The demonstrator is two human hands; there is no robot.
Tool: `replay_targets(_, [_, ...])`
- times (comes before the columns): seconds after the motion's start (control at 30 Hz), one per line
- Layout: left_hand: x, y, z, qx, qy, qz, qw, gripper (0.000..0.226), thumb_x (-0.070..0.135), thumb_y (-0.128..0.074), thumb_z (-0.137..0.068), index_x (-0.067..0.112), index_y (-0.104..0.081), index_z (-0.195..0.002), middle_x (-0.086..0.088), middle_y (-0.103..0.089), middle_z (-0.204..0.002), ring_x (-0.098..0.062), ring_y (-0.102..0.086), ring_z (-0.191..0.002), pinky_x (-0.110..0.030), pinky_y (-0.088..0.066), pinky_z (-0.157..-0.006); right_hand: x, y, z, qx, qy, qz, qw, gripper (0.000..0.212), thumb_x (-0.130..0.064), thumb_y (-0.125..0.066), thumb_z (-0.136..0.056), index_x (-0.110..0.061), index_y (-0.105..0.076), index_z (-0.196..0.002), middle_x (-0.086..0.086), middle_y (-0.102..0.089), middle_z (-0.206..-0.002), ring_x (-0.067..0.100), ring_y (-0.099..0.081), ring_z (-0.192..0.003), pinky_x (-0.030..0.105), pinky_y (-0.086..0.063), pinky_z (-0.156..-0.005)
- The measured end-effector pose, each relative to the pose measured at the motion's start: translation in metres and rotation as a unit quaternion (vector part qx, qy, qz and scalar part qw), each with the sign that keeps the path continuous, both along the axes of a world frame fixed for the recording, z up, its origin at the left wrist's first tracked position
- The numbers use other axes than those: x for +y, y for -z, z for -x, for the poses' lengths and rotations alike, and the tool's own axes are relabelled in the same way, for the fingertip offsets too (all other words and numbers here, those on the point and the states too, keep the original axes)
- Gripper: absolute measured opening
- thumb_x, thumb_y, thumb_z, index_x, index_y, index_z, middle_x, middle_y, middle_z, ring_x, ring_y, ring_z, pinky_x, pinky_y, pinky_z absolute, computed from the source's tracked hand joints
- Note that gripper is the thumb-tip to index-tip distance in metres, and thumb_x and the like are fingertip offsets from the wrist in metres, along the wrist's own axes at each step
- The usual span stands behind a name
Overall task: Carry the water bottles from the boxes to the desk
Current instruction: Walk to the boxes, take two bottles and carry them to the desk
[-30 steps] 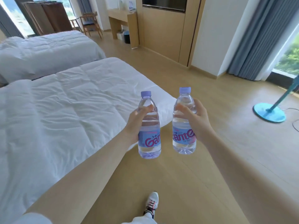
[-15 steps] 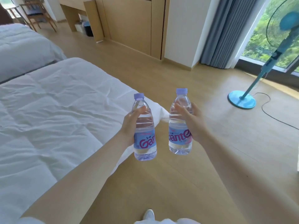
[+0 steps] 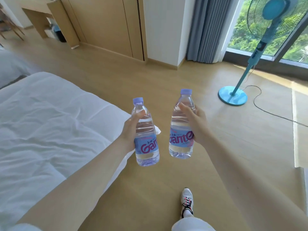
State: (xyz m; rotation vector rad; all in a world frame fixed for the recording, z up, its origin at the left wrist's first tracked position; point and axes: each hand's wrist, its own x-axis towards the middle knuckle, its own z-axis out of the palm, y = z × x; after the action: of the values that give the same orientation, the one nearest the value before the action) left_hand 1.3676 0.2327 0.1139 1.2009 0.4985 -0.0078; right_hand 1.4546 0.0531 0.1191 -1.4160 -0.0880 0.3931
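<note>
With the left hand [image 3: 129, 130] curled round the left bottle [image 3: 146, 140] and the right hand [image 3: 198, 125] round the right bottle [image 3: 181, 130] — both near upright, over the floor [image 3: 166, 189] beside the bed [image 3: 50, 122] — walk steadily to the desk [image 3: 61, 25], grips firm.

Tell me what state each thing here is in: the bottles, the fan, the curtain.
Left bottle: capped, near upright, gripped by left hand.
Right bottle: capped, near upright, gripped by right hand.
Fan: standing; cannot tell whether it runs.
Curtain: drawn aside.
</note>
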Motion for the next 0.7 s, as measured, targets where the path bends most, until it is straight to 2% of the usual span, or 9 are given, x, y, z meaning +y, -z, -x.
replay_targets(0.1, [-0.024, -0.015, -0.054, 0.015, -0.001, -0.007, 1.000, 0.036, 0.047, -0.063, -0.073, 0.013, -0.059, -0.084, -0.006, -0.065, -0.073, -0.022, -0.065, -0.059, -0.029, -0.053, -0.055, -0.026, -0.013, -0.053, 0.002, -0.012, -0.007, 1.000, 0.041, -0.039, -0.071, -0.071, -0.010, -0.065, -0.099, 0.006, -0.072, -0.083, 0.022, -0.069, -0.071, 0.033, -0.054, -0.067])
replay_targets(0.2, [-0.041, -0.026, -0.103, 0.017, 0.002, -0.034, 0.999, 0.036, 0.051, -0.066, -0.072, 0.018, -0.063, -0.087, -0.005, -0.066, -0.081, -0.021, -0.066, -0.066, -0.030, -0.054, -0.064, -0.048, -0.026, -0.100, 0.029, -0.011, -0.053, 0.998, 0.028, -0.034, -0.070, -0.077, -0.011, -0.065, -0.094, 0.007, -0.071, -0.080, 0.021, -0.068, -0.069, 0.027, -0.055, -0.061])
replay_targets(0.27, [-0.056, -0.029, -0.135, 0.023, -0.008, -0.050, 0.998, 0.042, 0.052, -0.071, -0.064, 0.018, -0.064, -0.089, -0.006, -0.067, -0.084, -0.022, -0.067, -0.068, -0.031, -0.056, -0.066, -0.065, -0.031, -0.135, 0.059, -0.005, -0.087, 0.994, 0.027, -0.035, -0.070, -0.077, -0.013, -0.064, -0.092, 0.004, -0.070, -0.078, 0.019, -0.067, -0.067, 0.026, -0.054, -0.059])
replay_targets(0.33, [-0.070, -0.032, -0.161, 0.031, -0.029, -0.054, 0.998, 0.038, 0.053, -0.069, -0.074, 0.018, -0.064, -0.089, -0.009, -0.068, -0.084, -0.023, -0.067, -0.069, -0.032, -0.057, -0.065, -0.079, -0.033, -0.164, 0.078, -0.016, -0.110, 0.991, 0.030, -0.036, -0.070, -0.072, -0.014, -0.062, -0.091, 0.002, -0.068, -0.076, 0.018, -0.066, -0.065, 0.027, -0.054, -0.060])
replay_targets(0.43, [-0.084, -0.036, -0.195, 0.045, -0.040, -0.059, 0.996, 0.030, 0.047, -0.056, -0.091, 0.018, -0.063, -0.089, -0.007, -0.070, -0.082, -0.020, -0.068, -0.066, -0.029, -0.057, -0.063, -0.093, -0.031, -0.196, 0.085, -0.034, -0.135, 0.987, 0.029, -0.028, -0.071, -0.069, -0.014, -0.061, -0.092, 0.001, -0.067, -0.077, 0.016, -0.067, -0.066, 0.026, -0.056, -0.060])
replay_targets(0.53, [-0.092, -0.041, -0.224, 0.047, -0.033, -0.069, 0.996, 0.029, 0.045, -0.054, -0.092, 0.018, -0.063, -0.090, -0.004, -0.071, -0.075, -0.015, -0.068, -0.060, -0.024, -0.056, -0.057, -0.099, -0.028, -0.221, 0.081, -0.038, -0.144, 0.986, 0.030, -0.023, -0.072, -0.068, -0.013, -0.063, -0.095, 0.002, -0.069, -0.077, 0.017, -0.068, -0.066, 0.026, -0.056, -0.060])
replay_targets(0.63, [-0.093, -0.043, -0.251, 0.046, -0.028, -0.060, 0.997, 0.027, 0.042, -0.056, -0.092, 0.016, -0.062, -0.093, -0.006, -0.069, -0.077, -0.016, -0.067, -0.059, -0.025, -0.056, -0.056, -0.098, -0.026, -0.243, 0.073, -0.046, -0.134, 0.987, 0.034, -0.025, -0.073, -0.070, -0.012, -0.064, -0.100, 0.003, -0.070, -0.081, 0.019, -0.069, -0.070, 0.028, -0.055, -0.061])
replay_targets(0.7, [-0.090, -0.042, -0.269, 0.040, -0.023, -0.058, 0.997, 0.025, 0.041, -0.056, -0.092, 0.017, -0.062, -0.089, -0.004, -0.068, -0.074, -0.017, -0.065, -0.059, -0.027, -0.055, -0.059, -0.094, -0.025, -0.259, 0.064, -0.038, -0.117, 0.990, 0.045, -0.028, -0.077, -0.068, -0.009, -0.063, -0.106, 0.006, -0.070, -0.086, 0.022, -0.069, -0.074, 0.031, -0.056, -0.065])
